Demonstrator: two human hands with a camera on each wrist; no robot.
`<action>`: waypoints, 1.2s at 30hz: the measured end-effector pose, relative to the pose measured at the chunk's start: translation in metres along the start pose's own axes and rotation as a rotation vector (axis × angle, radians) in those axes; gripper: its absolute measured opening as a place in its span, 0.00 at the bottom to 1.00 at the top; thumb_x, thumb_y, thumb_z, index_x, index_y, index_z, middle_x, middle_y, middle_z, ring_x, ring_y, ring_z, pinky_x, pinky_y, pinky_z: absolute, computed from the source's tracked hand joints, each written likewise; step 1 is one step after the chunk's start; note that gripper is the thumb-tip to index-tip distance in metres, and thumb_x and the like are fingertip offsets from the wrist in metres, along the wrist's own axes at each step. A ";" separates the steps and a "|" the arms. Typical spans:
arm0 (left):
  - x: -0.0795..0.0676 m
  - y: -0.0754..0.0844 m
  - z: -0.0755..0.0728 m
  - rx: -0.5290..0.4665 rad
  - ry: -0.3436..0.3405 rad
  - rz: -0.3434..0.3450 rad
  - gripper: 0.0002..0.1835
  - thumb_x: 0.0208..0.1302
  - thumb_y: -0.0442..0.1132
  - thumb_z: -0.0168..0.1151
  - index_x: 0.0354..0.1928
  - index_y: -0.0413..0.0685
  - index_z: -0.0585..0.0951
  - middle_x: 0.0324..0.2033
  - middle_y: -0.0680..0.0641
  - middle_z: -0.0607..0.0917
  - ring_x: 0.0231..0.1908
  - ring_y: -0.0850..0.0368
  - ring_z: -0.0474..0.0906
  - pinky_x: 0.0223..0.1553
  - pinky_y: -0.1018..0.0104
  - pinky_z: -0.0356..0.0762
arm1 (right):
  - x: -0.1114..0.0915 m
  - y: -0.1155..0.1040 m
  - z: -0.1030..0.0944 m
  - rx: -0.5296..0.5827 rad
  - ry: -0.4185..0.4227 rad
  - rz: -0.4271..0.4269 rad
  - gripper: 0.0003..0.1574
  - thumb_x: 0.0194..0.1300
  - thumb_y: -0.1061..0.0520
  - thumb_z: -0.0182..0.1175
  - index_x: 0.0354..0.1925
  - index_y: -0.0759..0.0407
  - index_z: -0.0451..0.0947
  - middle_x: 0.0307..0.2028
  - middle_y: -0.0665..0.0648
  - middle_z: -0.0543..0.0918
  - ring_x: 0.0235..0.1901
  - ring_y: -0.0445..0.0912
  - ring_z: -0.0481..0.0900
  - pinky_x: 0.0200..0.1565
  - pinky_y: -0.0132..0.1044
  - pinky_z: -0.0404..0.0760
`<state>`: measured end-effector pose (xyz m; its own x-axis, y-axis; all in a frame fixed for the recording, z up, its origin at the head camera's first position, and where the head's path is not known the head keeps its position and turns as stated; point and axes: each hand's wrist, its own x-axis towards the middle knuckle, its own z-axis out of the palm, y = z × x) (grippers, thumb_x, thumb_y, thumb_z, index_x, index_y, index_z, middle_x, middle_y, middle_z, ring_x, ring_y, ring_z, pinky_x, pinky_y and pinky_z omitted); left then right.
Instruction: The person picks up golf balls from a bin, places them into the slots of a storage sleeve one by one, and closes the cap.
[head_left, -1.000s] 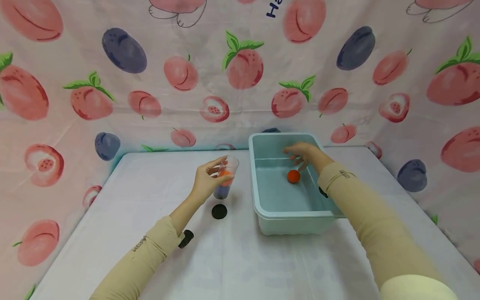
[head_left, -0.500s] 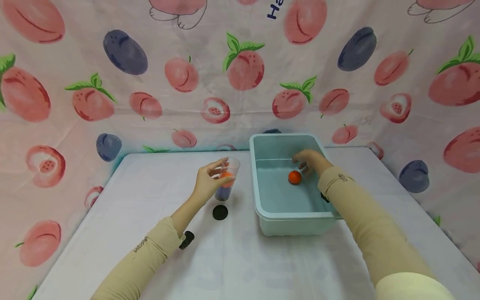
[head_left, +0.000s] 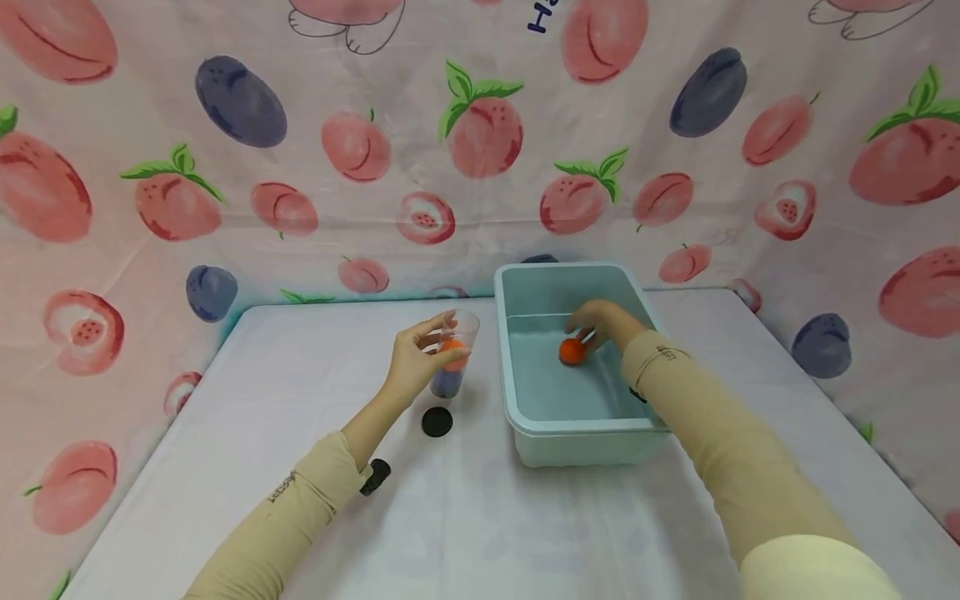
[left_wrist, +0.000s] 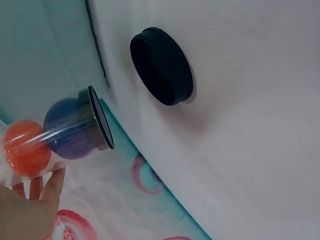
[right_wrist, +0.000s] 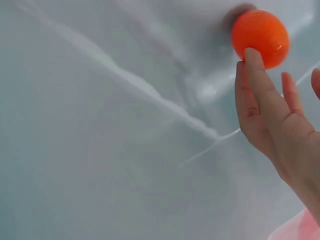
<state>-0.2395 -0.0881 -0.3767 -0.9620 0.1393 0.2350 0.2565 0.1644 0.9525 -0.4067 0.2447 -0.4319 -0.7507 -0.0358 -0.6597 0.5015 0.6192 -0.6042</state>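
Note:
My left hand [head_left: 408, 364] grips a clear plastic tube [head_left: 467, 323] above the table, its mouth uppermost in the head view. Inside are an orange ball [left_wrist: 27, 147] and, nearer the black base [left_wrist: 103, 118], a blue-purple ball [left_wrist: 65, 131]. Within the pale blue bin [head_left: 504, 367], a loose orange ball [head_left: 572, 352] sits on the bottom. My right hand [head_left: 602, 322] reaches down beside it. In the right wrist view the extended fingertips [right_wrist: 254, 56] appear to touch this ball's edge, with the thumb apart from it.
A round black lid [head_left: 437, 422] lies on the white tablecloth [head_left: 450, 533] in front of the tube, left of the bin. Black wrist-camera gear [head_left: 376, 477] shows by the left cuff. A fruit-print curtain [head_left: 420, 167] hangs behind the table.
In the bin, the orange ball has shifted a little left. My right hand moved right, then back left toward the ball. The left hand and tube stay nearly still.

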 end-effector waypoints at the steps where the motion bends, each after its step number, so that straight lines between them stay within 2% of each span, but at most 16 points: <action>1: 0.000 0.000 0.000 -0.001 0.001 0.000 0.30 0.49 0.33 0.72 0.59 0.48 0.77 0.52 0.41 0.82 0.52 0.48 0.78 0.54 0.53 0.77 | -0.018 -0.008 0.009 -0.013 -0.005 0.000 0.27 0.62 0.58 0.61 0.58 0.67 0.72 0.53 0.70 0.72 0.51 0.59 0.74 0.48 0.45 0.82; 3: 0.000 0.000 -0.001 0.004 0.000 0.001 0.31 0.50 0.33 0.72 0.59 0.48 0.77 0.52 0.41 0.82 0.52 0.48 0.78 0.53 0.54 0.77 | -0.058 -0.023 0.026 -0.037 -0.023 -0.011 0.27 0.63 0.61 0.59 0.60 0.67 0.70 0.58 0.70 0.69 0.56 0.58 0.71 0.50 0.43 0.81; 6: 0.000 0.001 -0.002 0.005 0.002 0.000 0.30 0.50 0.33 0.72 0.59 0.48 0.77 0.52 0.41 0.82 0.52 0.48 0.78 0.53 0.54 0.77 | -0.102 -0.041 0.049 -0.057 -0.040 -0.013 0.29 0.65 0.64 0.54 0.65 0.67 0.65 0.65 0.70 0.62 0.62 0.58 0.65 0.57 0.43 0.77; 9: -0.001 0.002 -0.004 0.002 0.006 0.004 0.30 0.50 0.33 0.72 0.59 0.48 0.77 0.52 0.41 0.82 0.52 0.47 0.78 0.53 0.53 0.77 | -0.119 -0.050 0.062 -0.090 -0.079 -0.019 0.29 0.66 0.64 0.53 0.65 0.69 0.63 0.66 0.71 0.60 0.62 0.57 0.65 0.59 0.42 0.75; 14: -0.001 -0.001 -0.006 -0.003 0.007 -0.005 0.30 0.50 0.33 0.72 0.59 0.48 0.77 0.53 0.40 0.82 0.52 0.47 0.78 0.55 0.51 0.76 | -0.123 -0.057 0.080 -0.147 -0.140 -0.029 0.29 0.66 0.63 0.54 0.64 0.67 0.64 0.64 0.70 0.63 0.56 0.55 0.69 0.59 0.43 0.75; 18: -0.002 -0.001 -0.007 -0.001 0.011 -0.019 0.30 0.50 0.33 0.72 0.59 0.49 0.77 0.53 0.40 0.81 0.52 0.47 0.78 0.54 0.52 0.76 | -0.117 -0.060 0.092 -0.158 -0.144 -0.041 0.27 0.65 0.62 0.56 0.61 0.67 0.67 0.61 0.69 0.66 0.49 0.54 0.73 0.55 0.42 0.78; 22: -0.003 0.000 -0.007 0.000 0.014 -0.018 0.30 0.49 0.34 0.72 0.59 0.50 0.77 0.53 0.42 0.82 0.52 0.48 0.78 0.54 0.53 0.77 | -0.107 -0.058 0.102 -0.137 -0.108 -0.069 0.24 0.63 0.62 0.59 0.57 0.68 0.69 0.56 0.68 0.69 0.47 0.53 0.76 0.50 0.42 0.82; 27: -0.002 0.000 -0.008 -0.005 0.008 -0.016 0.31 0.49 0.34 0.73 0.58 0.51 0.78 0.52 0.43 0.82 0.52 0.49 0.78 0.54 0.53 0.76 | -0.018 -0.033 0.092 -0.066 -0.137 -0.087 0.24 0.53 0.64 0.68 0.48 0.67 0.73 0.48 0.69 0.71 0.41 0.56 0.80 0.39 0.44 0.85; 29: -0.003 0.000 -0.008 -0.001 0.007 -0.014 0.31 0.49 0.34 0.73 0.59 0.51 0.77 0.53 0.42 0.82 0.52 0.49 0.78 0.54 0.53 0.76 | 0.008 -0.027 0.086 -0.049 -0.161 -0.075 0.25 0.50 0.65 0.70 0.46 0.67 0.73 0.47 0.70 0.71 0.39 0.58 0.80 0.38 0.45 0.85; 31: -0.003 0.000 -0.009 0.005 0.007 -0.013 0.31 0.49 0.34 0.73 0.59 0.50 0.77 0.53 0.42 0.82 0.52 0.48 0.78 0.54 0.52 0.76 | -0.010 -0.033 0.086 -0.064 -0.163 -0.077 0.25 0.53 0.65 0.68 0.49 0.67 0.72 0.49 0.70 0.71 0.41 0.59 0.79 0.41 0.45 0.85; 35: -0.004 0.000 -0.011 0.011 0.011 -0.011 0.30 0.50 0.34 0.72 0.59 0.50 0.77 0.53 0.41 0.81 0.53 0.48 0.77 0.54 0.52 0.76 | -0.090 -0.055 0.092 -0.144 -0.149 -0.100 0.25 0.64 0.64 0.57 0.58 0.70 0.66 0.57 0.70 0.67 0.50 0.57 0.74 0.53 0.43 0.80; 36: -0.005 0.000 -0.011 0.012 0.012 -0.013 0.30 0.50 0.34 0.72 0.59 0.50 0.77 0.53 0.41 0.81 0.53 0.48 0.78 0.54 0.52 0.76 | -0.105 -0.059 0.093 -0.160 -0.149 -0.109 0.25 0.65 0.63 0.55 0.59 0.71 0.65 0.58 0.70 0.67 0.52 0.57 0.73 0.55 0.43 0.78</action>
<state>-0.2362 -0.0997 -0.3754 -0.9663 0.1251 0.2249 0.2449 0.1782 0.9530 -0.3180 0.1390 -0.3686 -0.7189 -0.2175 -0.6602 0.3377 0.7209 -0.6052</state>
